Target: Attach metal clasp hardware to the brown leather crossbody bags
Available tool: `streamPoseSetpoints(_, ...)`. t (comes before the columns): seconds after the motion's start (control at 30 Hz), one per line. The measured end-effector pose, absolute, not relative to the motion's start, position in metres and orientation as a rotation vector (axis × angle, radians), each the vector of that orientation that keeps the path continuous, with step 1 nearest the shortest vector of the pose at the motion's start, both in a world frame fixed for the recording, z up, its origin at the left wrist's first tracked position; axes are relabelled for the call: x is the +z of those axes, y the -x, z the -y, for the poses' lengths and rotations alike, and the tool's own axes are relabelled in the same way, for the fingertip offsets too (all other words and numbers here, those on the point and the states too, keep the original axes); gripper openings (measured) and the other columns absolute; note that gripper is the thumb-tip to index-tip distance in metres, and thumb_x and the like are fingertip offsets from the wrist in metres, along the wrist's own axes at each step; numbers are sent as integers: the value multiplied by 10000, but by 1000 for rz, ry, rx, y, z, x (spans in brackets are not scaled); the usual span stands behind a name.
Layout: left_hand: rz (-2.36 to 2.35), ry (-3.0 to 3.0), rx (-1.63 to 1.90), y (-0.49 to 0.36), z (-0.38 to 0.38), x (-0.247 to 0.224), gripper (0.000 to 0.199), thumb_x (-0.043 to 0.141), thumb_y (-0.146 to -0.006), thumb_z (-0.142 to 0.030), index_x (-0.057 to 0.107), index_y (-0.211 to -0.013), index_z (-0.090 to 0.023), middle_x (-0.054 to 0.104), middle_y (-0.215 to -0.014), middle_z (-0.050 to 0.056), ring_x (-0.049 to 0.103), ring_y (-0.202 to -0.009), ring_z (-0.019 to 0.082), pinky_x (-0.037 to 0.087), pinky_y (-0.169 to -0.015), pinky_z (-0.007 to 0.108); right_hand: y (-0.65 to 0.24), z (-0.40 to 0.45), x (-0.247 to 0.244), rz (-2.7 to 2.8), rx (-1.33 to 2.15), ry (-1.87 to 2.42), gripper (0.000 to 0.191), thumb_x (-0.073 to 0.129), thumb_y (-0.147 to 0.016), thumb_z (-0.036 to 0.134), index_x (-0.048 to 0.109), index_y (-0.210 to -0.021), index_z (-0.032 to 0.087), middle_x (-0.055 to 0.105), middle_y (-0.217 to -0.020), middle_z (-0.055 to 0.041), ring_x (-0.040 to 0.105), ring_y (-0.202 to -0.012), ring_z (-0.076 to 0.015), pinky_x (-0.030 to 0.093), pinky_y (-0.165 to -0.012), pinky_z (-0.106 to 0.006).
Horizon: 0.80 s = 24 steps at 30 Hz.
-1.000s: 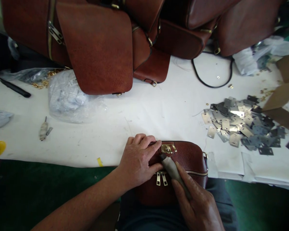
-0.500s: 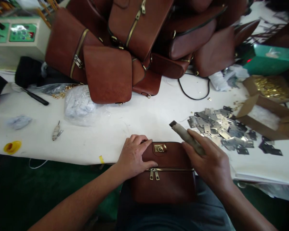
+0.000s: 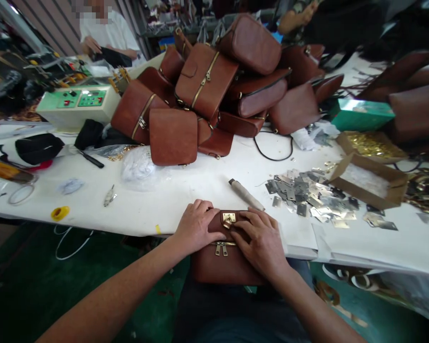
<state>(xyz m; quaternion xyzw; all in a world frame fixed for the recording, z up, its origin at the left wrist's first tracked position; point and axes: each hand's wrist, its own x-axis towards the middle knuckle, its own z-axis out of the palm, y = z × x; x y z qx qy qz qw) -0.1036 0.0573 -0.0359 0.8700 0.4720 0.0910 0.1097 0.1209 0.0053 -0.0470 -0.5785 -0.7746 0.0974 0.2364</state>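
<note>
A brown leather handbag (image 3: pixel 221 269) rests on my lap against the table edge, its two zipper pulls facing me. My left hand (image 3: pixel 196 226) grips its left side, thumb near the zipper and fingers over the top. Curled over the right side is my right hand (image 3: pixel 262 240), its fingertips at the brass turn-lock clasp (image 3: pixel 229 219). These fingers partly cover the clasp and zipper. Just beyond the bag, a cloth-wrapped tool (image 3: pixel 246 194) with a dark tip lies on the white table (image 3: pixel 186 190), out of both hands.
Brown bags (image 3: pixel 173 138) are heaped at the back. Metal plates (image 3: pixel 303 193) lie scattered at right, beside an open cardboard box (image 3: pixel 372 183) and a box of brass pieces (image 3: pixel 373 145). A yellow tape roll (image 3: pixel 60 213) sits left. Another person (image 3: pixel 109 38) works in the background.
My right hand has let go of the wrapped tool, which now lies on the table, and has moved left onto the bag's clasp. My left hand keeps its hold. The view has tilted up.
</note>
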Motion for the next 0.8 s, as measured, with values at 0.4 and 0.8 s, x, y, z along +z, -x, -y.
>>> streamPoseSetpoints(0.4,-1455,-2440,322,94,-47,-26,557,891,-735,-436,666,-1179,-187,599,-1155,70,540,-1168,279,497,-1046,439,-122,0,-61,1986,97,1715,506,732,-912,464,643,-1341,212,641,-1395,-144,553,-1255,-358,411,-1004,-502)
streamPoseSetpoints(0.8,-1475,-2250,598,93,-22,-26,550,801,-775,-171,610,-1288,-229,532,-1222,50,604,-1153,220,507,-1091,417,-124,14,-65,1873,51,1547,449,720,-908,458,658,-1288,228,653,-1302,-144,545,-1205,-345,396,-962,-477)
